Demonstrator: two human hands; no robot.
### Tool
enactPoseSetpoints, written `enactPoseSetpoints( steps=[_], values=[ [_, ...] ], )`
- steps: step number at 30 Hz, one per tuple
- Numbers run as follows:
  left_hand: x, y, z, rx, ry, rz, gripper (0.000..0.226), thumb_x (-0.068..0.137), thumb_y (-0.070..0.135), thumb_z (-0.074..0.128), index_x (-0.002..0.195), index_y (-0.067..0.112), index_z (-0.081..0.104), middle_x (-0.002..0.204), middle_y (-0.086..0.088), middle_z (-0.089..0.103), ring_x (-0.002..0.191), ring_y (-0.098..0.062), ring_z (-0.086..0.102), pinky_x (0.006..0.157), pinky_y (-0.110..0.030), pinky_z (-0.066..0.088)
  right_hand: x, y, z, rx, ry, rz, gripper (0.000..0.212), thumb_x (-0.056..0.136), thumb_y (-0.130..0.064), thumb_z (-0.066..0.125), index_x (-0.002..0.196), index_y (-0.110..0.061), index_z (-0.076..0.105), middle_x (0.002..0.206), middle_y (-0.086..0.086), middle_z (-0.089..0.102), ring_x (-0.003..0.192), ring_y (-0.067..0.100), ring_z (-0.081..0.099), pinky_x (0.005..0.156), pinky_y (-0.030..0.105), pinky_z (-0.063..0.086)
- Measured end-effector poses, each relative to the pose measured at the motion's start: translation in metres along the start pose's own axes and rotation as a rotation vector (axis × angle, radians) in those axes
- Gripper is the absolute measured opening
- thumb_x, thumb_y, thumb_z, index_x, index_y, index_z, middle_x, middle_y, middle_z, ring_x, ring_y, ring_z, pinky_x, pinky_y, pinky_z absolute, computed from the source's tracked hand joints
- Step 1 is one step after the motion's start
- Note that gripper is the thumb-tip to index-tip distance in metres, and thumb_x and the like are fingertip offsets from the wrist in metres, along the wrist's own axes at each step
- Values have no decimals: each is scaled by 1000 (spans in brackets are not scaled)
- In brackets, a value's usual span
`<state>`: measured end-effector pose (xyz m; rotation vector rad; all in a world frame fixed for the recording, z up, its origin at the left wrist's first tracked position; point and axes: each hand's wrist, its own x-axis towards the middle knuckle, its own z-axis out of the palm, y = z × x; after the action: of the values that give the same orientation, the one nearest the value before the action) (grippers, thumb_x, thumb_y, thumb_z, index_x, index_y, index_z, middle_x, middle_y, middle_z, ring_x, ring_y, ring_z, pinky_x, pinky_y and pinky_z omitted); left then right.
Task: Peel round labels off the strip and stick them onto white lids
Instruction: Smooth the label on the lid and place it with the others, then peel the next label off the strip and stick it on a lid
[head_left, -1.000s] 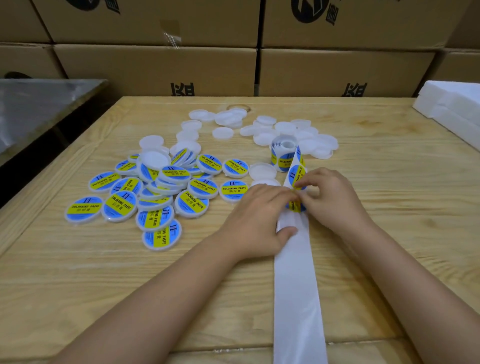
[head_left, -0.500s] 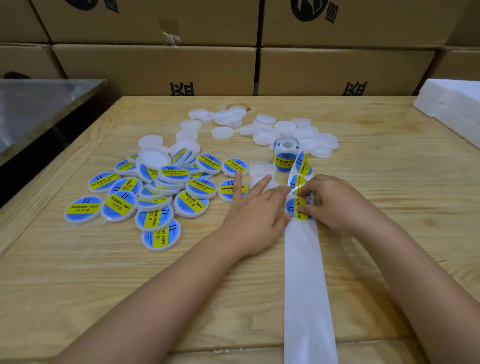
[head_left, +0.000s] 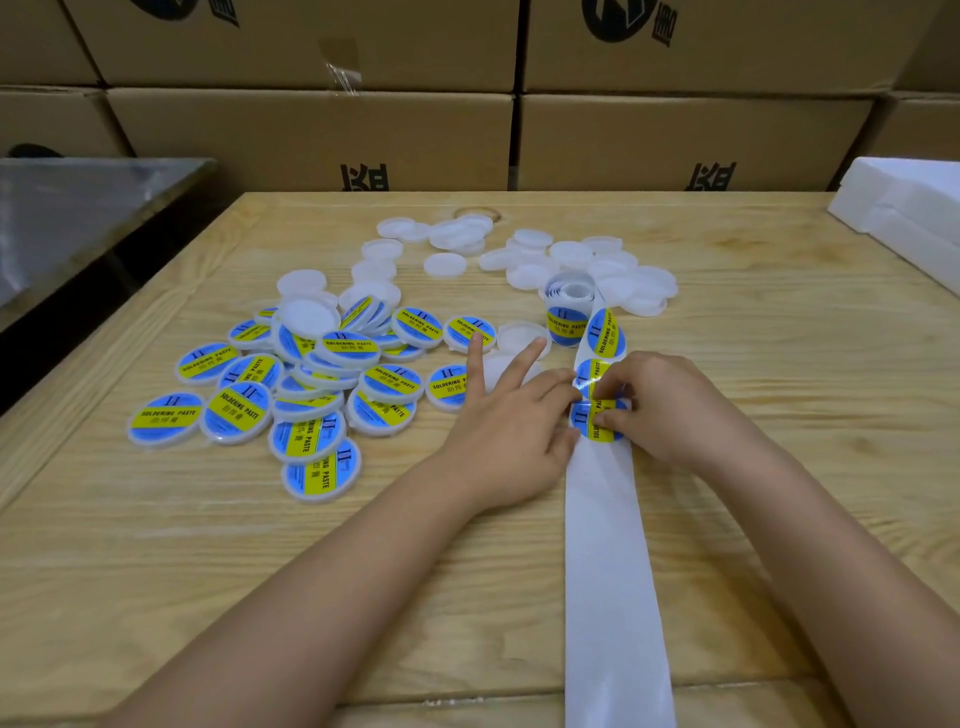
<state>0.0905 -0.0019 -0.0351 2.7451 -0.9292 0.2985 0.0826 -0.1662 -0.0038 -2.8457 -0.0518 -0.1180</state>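
A white backing strip (head_left: 613, 571) runs from a small label roll (head_left: 567, 306) down to the table's near edge. Blue and yellow round labels sit on its upper part. My right hand (head_left: 675, 410) pinches the edge of the lowest round label (head_left: 589, 422) with thumb and fingertips. My left hand (head_left: 511, 423) grips the strip's left edge beside that label, index and middle fingers raised and spread. Blank white lids (head_left: 530, 273) lie scattered behind the roll. One blank lid (head_left: 519, 332) lies just beyond my left fingers.
A pile of labelled lids (head_left: 311, 384) covers the left middle of the wooden table (head_left: 208, 571). Cardboard boxes (head_left: 311, 140) stand stacked behind the table. White foam blocks (head_left: 914, 208) rest at the right edge. A metal surface (head_left: 78, 208) lies to the left.
The strip has slid a little to the right. My left index and middle fingers have lifted and spread. My right fingers have moved down onto the lowest label, now more exposed.
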Motion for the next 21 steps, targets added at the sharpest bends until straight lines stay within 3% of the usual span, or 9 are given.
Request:
enactPoseSetpoints(
  steps=[7, 12, 15, 21],
  values=[
    [0, 0, -1, -25, -5, -3, 42, 92, 39, 41, 132, 27, 44, 144, 18, 37, 145, -9, -3, 105, -56, -25, -3, -3, -6, 44, -39, 10, 12, 80, -25, 71, 87, -23, 62, 85, -7, 54, 87, 15, 53, 70, 27, 40],
    [0, -1, -1, -39, 4, 12, 48, 91, 39, 44, 137, 27, 39, 149, 15, 31, 145, -9, -3, 106, -55, -25, -4, -6, -3, 73, -58, 8, 18, 82, -17, 67, 88, -19, 50, 89, -3, 52, 85, 17, 47, 66, 27, 32],
    [0, -1, 0, -36, 8, 11, 45, 91, 40, 44, 135, 27, 43, 149, 14, 32, 145, -9, -2, 106, -56, -25, -6, -8, -5, 96, -23, 25, 21, 79, -16, 69, 85, -20, 49, 86, -3, 55, 85, 19, 50, 66, 28, 35],
    [0, 0, 1, -6, -4, -9, 51, 89, 46, 44, 137, 29, 42, 150, 15, 30, 145, -11, -2, 104, -56, -27, -9, -10, -17, 137, -25, 14, 12, 76, -23, 73, 73, -16, 63, 74, -4, 66, 78, 16, 61, 66, 28, 46]
  ],
)
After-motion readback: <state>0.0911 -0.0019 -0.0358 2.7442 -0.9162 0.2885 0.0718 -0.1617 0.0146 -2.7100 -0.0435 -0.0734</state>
